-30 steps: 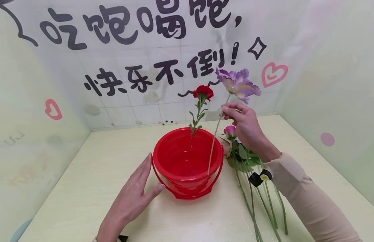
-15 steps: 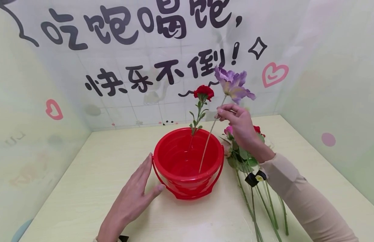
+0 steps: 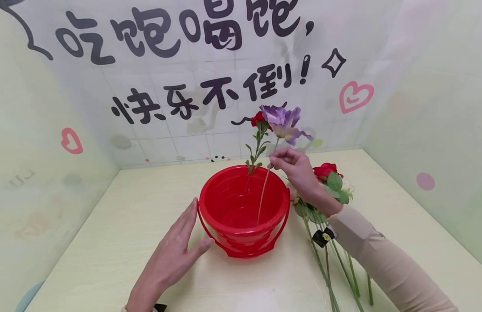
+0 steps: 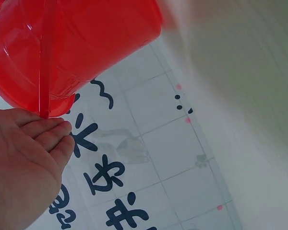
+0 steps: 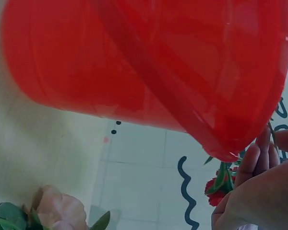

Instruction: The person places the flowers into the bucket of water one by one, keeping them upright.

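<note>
A red bucket (image 3: 245, 242) stands upright on the table with its handle hanging down at the front. My left hand (image 3: 168, 258) rests against the bucket's left side, fingers straight; in the left wrist view its fingertips touch the bucket by the handle. My right hand (image 3: 297, 173) pinches the thin stem of a purple flower (image 3: 283, 123) between thumb and fingers, above the right part of the rim. The lower stem slants down inside the bucket. A red carnation (image 3: 258, 119) with small green leaves leans in the bucket at the back, its bloom partly covered by the purple petals.
Several long-stemmed flowers lie on the table right of the bucket, among them a red rose (image 3: 324, 170). A pale pink flower (image 5: 62, 211) shows in the right wrist view. Behind the table (image 3: 92, 242) stands a wall (image 3: 178, 149) printed with black characters.
My right hand has moved left and down with the purple flower, whose bloom now overlaps the carnation. The stem's lower end has shifted left within the bucket. The left hand stays against the bucket.
</note>
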`<move>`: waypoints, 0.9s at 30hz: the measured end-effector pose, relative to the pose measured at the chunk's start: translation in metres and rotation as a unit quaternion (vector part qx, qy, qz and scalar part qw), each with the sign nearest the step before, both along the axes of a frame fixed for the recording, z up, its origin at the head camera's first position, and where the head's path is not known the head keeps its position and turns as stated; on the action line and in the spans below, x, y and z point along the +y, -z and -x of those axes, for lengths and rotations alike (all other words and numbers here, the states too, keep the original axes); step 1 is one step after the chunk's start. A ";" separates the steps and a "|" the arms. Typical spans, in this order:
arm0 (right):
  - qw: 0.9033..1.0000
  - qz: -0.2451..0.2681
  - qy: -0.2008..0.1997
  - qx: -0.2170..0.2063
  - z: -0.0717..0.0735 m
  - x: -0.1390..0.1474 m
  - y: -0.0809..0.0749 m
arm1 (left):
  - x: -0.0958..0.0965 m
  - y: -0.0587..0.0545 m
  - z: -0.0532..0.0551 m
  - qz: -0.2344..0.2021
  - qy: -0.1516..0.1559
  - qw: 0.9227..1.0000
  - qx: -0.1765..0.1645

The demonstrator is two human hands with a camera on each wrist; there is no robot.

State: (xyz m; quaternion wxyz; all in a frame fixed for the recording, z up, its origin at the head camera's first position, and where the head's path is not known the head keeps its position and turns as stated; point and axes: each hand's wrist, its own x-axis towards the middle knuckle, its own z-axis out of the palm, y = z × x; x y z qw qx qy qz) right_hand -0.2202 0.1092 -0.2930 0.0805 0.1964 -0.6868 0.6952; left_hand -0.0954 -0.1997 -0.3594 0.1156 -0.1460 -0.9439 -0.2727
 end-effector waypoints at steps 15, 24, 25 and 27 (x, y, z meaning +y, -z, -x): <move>0.999 -0.044 0.005 -0.010 -0.002 -0.006 0.008 | 0.001 -0.002 0.001 -0.002 -0.006 1.000 -0.015; 0.991 -0.121 0.040 0.030 0.000 -0.010 0.013 | 0.001 -0.003 0.000 -0.007 -0.004 1.000 -0.017; 0.990 -0.128 0.043 0.033 0.001 -0.010 0.013 | 0.001 -0.003 0.000 -0.008 -0.003 1.000 -0.015; 0.989 -0.139 0.043 0.039 0.001 -0.011 0.013 | 0.001 -0.003 0.000 -0.008 -0.001 1.000 -0.013</move>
